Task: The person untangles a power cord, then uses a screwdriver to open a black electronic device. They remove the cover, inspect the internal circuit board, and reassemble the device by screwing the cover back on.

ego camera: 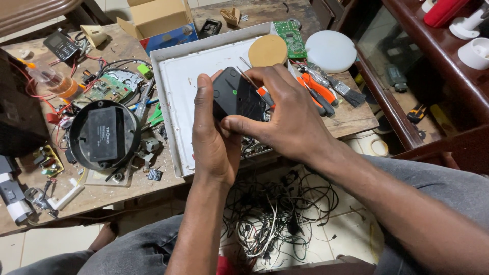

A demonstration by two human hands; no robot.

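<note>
Head view, left hand (214, 137) and right hand (290, 117) both gripping smooth black plastic casing (234, 94), above shallow white tray (175, 91)

Even, fairly bright diffuse light, mild glare on the white tray (175, 76), soft shadows beneath both hands, dim lower floor area, sharp centre focus, slight wide-angle stretching toward the frame edges.

Black handheld device (235, 95) with 1 green dot, white tray (175, 76), orange-handled pliers (318, 89) — green circuit board (290, 38), tan disc (268, 50)
</note>
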